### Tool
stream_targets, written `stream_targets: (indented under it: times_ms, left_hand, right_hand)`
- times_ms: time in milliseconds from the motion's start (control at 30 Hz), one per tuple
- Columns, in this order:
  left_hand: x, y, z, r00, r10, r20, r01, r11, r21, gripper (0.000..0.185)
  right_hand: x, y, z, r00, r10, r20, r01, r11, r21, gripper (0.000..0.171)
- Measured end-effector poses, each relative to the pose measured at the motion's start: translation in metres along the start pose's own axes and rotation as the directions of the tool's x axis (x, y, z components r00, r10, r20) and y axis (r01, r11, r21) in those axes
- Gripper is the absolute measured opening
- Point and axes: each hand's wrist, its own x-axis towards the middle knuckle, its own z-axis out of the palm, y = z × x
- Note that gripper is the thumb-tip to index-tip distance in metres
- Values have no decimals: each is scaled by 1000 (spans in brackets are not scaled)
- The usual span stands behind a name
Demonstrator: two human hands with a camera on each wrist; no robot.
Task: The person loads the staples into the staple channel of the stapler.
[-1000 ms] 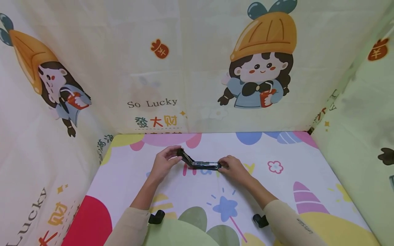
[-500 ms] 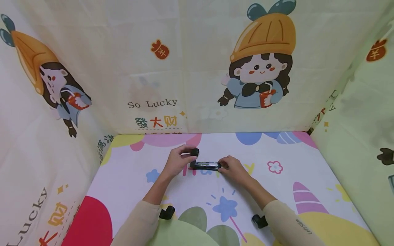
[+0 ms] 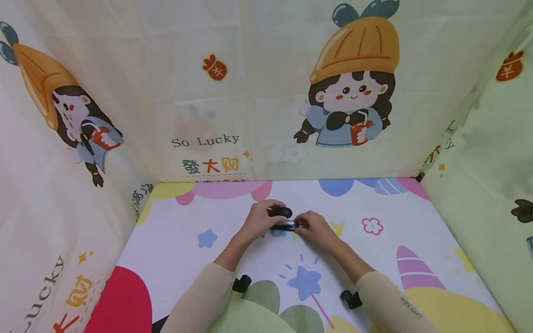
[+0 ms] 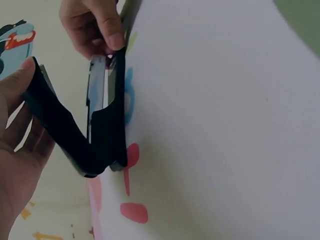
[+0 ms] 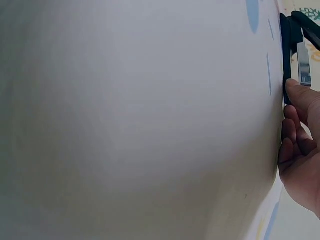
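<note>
Stapler (image 3: 283,221) lies lengthwise left-right on mat (image 3: 374,249); left hand (image 3: 260,219) grips raised top, right hand (image 3: 314,227) pinches right end.

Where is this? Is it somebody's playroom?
Probably not a playroom: it looks like a small tabletop booth. Cartoon-print cloth walls close in three sides, a colourful printed mat covers the surface, and the left hand and right hand work a black stapler.

Left end of the black stapler (image 3: 282,219) hidden under the left hand (image 3: 262,218); right end covered by the right hand (image 3: 313,226). In the right wrist view, stapler cut off by the top right corner, hand cropped by the right edge. Left hand cut off by the left edge in the left wrist view.
</note>
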Motion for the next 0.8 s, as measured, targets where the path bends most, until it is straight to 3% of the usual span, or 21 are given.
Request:
stream_targets:
  times_ms: [167, 333, 600, 800]
  left_hand:
    - [3, -3, 10, 997, 55, 60, -64, 987, 147, 37]
    - [4, -7, 16, 990, 113, 88, -131, 965, 229, 31]
    - [3, -13, 15, 983, 158, 93, -176, 952, 249, 29]
    - [-2, -24, 11, 988, 134, 74, -147, 963, 225, 28]
  right_hand:
    - [0, -1, 0, 1000, 13, 8, -13, 1000, -11, 26]
    - [0, -1, 1, 1000, 12, 11, -12, 1000, -19, 29]
    - [-1, -1, 1, 1000, 1, 0, -1, 1000, -8, 29]
    - [0, 1, 2, 1000, 15, 4, -15, 1000, -5, 30]
